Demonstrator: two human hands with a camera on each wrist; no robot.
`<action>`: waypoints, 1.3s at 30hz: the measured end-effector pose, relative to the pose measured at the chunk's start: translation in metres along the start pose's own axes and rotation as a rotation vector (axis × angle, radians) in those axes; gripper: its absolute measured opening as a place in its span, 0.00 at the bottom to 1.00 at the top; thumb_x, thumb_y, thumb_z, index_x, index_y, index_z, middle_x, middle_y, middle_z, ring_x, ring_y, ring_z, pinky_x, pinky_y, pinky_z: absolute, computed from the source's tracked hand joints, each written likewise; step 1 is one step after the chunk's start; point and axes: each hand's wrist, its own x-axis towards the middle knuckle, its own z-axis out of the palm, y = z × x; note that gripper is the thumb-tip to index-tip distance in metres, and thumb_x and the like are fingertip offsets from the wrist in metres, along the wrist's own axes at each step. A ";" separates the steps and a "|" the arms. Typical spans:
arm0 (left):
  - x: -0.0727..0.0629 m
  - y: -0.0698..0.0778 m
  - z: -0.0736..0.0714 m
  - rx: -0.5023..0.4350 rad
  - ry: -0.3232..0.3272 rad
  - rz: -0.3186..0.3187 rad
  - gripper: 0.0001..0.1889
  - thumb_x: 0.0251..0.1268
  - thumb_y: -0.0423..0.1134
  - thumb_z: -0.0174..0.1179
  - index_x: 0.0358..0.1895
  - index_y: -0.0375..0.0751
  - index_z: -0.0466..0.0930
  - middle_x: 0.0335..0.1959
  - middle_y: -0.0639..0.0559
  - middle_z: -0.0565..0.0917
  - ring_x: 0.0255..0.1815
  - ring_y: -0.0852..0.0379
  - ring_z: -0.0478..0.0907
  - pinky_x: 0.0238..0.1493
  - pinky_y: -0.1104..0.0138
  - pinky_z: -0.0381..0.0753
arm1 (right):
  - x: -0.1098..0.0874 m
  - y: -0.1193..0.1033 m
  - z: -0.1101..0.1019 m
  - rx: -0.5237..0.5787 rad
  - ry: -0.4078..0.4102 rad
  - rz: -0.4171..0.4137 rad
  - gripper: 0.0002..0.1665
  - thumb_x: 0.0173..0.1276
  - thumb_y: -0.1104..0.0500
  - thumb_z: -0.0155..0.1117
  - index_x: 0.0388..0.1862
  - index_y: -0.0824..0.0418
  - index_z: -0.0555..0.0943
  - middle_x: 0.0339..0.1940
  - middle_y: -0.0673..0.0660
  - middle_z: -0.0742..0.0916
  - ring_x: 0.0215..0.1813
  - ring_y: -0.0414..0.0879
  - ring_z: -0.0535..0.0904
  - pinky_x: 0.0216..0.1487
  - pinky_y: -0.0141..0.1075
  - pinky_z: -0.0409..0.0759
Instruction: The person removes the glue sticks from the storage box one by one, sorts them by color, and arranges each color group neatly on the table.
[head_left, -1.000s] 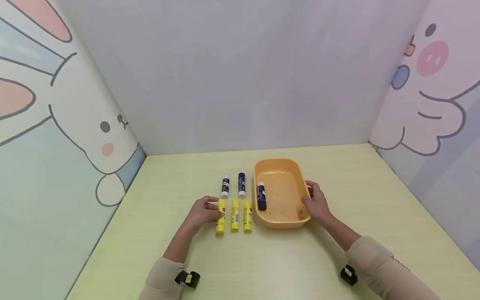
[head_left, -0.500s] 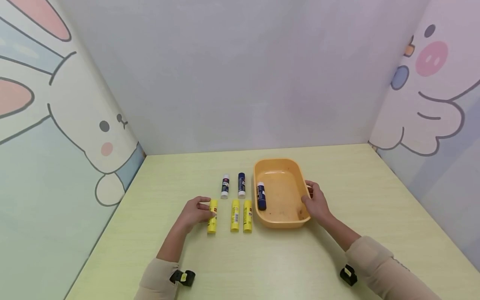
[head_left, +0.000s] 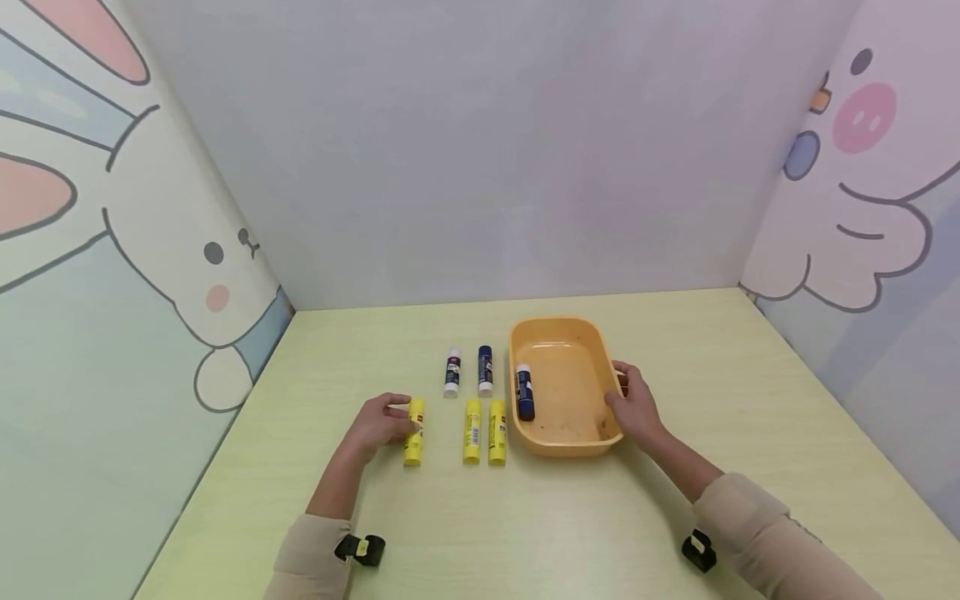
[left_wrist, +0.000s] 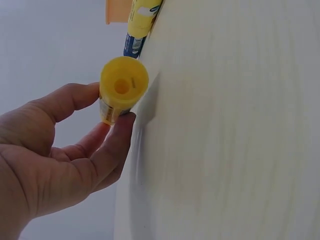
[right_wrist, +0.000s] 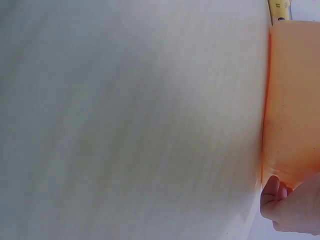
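Note:
My left hand point(head_left: 381, 423) pinches a yellow glue stick point(head_left: 414, 433) between thumb and fingers, left of the others. In the left wrist view its round hollow end point(left_wrist: 124, 82) faces the camera. Two more yellow glue sticks, one in the middle point(head_left: 472, 432) and one at the right point(head_left: 497, 432), lie side by side on the table. My right hand point(head_left: 634, 408) grips the right rim of an orange tray point(head_left: 566, 450), thumb over the edge. Inside the tray, along its left wall, lies a dark blue glue stick point(head_left: 525, 393) with a white end.
Behind the yellow sticks lie a white-capped glue stick point(head_left: 452, 372) and a blue-capped glue stick point(head_left: 486, 371). The pale wooden table point(head_left: 540, 525) meets a grey wall point(head_left: 480, 167) at the back. Painted side walls stand at left and right.
My left hand has moved left with the yellow glue stick, widening the gap to the other two yellow ones. My right hand and the tray have stayed in place.

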 end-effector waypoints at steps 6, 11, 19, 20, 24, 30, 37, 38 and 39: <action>0.003 -0.004 -0.001 0.032 0.014 -0.020 0.29 0.48 0.28 0.68 0.58 0.32 0.70 0.42 0.40 0.77 0.33 0.52 0.78 0.33 0.64 0.81 | 0.001 0.000 -0.001 0.007 0.006 -0.007 0.31 0.63 0.72 0.46 0.67 0.70 0.56 0.56 0.72 0.71 0.56 0.62 0.68 0.52 0.52 0.72; 0.002 -0.003 0.000 0.044 0.019 -0.024 0.28 0.48 0.28 0.69 0.56 0.32 0.72 0.40 0.40 0.78 0.32 0.52 0.78 0.32 0.64 0.81 | 0.000 0.000 0.000 0.002 0.007 -0.005 0.31 0.63 0.72 0.45 0.67 0.70 0.56 0.56 0.72 0.71 0.57 0.62 0.68 0.53 0.52 0.72; -0.001 0.001 -0.002 0.076 0.029 -0.031 0.28 0.49 0.29 0.69 0.56 0.32 0.72 0.36 0.42 0.80 0.29 0.53 0.78 0.30 0.64 0.80 | 0.000 0.000 0.000 -0.003 -0.002 0.007 0.31 0.64 0.72 0.45 0.67 0.71 0.55 0.57 0.72 0.70 0.58 0.63 0.67 0.54 0.53 0.71; 0.000 0.000 -0.002 0.079 0.028 -0.032 0.28 0.49 0.30 0.69 0.56 0.32 0.72 0.36 0.42 0.81 0.29 0.53 0.78 0.30 0.64 0.80 | 0.000 0.000 0.000 -0.003 -0.002 0.008 0.31 0.64 0.72 0.45 0.67 0.71 0.55 0.57 0.72 0.70 0.58 0.63 0.67 0.54 0.53 0.71; 0.001 -0.001 -0.002 0.077 0.032 -0.043 0.28 0.49 0.30 0.69 0.57 0.32 0.72 0.37 0.43 0.81 0.29 0.53 0.77 0.30 0.64 0.80 | 0.000 0.000 0.000 0.000 -0.003 0.008 0.31 0.64 0.72 0.45 0.67 0.71 0.55 0.58 0.72 0.70 0.58 0.62 0.67 0.54 0.53 0.71; 0.001 -0.003 -0.001 0.088 0.044 -0.069 0.28 0.50 0.31 0.69 0.57 0.33 0.71 0.37 0.43 0.80 0.30 0.53 0.77 0.31 0.65 0.79 | -0.001 -0.001 0.000 0.001 -0.006 0.010 0.31 0.65 0.72 0.45 0.67 0.71 0.55 0.58 0.72 0.69 0.58 0.63 0.66 0.55 0.53 0.70; -0.002 0.000 0.001 0.114 0.052 -0.063 0.27 0.51 0.31 0.68 0.57 0.32 0.71 0.37 0.43 0.80 0.30 0.53 0.76 0.31 0.65 0.79 | -0.001 -0.001 0.000 0.003 -0.011 0.006 0.31 0.64 0.72 0.45 0.67 0.71 0.55 0.58 0.72 0.69 0.58 0.63 0.66 0.55 0.54 0.70; -0.003 0.001 0.001 0.117 0.053 -0.058 0.27 0.51 0.31 0.68 0.57 0.32 0.71 0.37 0.43 0.80 0.30 0.53 0.76 0.31 0.65 0.79 | -0.001 -0.001 0.000 0.003 -0.010 0.006 0.31 0.64 0.72 0.45 0.67 0.71 0.55 0.58 0.72 0.69 0.58 0.63 0.66 0.55 0.54 0.70; -0.003 0.002 0.001 0.119 0.052 -0.054 0.27 0.51 0.31 0.68 0.56 0.32 0.71 0.37 0.43 0.80 0.30 0.53 0.76 0.31 0.65 0.79 | -0.001 -0.001 0.000 0.002 -0.010 0.005 0.31 0.64 0.72 0.45 0.67 0.72 0.55 0.58 0.72 0.69 0.59 0.63 0.66 0.55 0.54 0.70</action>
